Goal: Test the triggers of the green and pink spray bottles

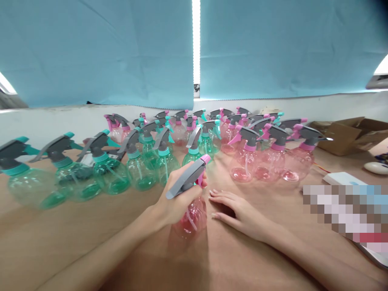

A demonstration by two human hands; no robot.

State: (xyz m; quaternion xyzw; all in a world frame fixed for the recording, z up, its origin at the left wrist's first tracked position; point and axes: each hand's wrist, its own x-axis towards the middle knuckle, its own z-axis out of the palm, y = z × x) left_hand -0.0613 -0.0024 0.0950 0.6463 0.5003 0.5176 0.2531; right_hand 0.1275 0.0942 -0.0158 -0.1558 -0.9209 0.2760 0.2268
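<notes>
My left hand point(178, 198) is wrapped round the neck of a pink spray bottle point(190, 220) with a grey and pink trigger head. The bottle stands upright in front of me, its nozzle pointing away to the right. Just right of it, my right hand point(239, 212) lies on the table with its fingers stretched toward the bottle, holding nothing. Beyond my left hand, a row of green spray bottles point(112, 178) with grey and teal heads reaches to the left. Several pink spray bottles point(242, 163) stand beyond my right hand.
More spray bottles point(178, 131) in both colours crowd the back of the wooden table point(145, 250). An opened cardboard box point(339, 135) sits at the back right, near a white mouse point(376, 167). A white box point(342, 178) and a pixelated area lie at the right. Blue curtains point(106, 52) hang behind.
</notes>
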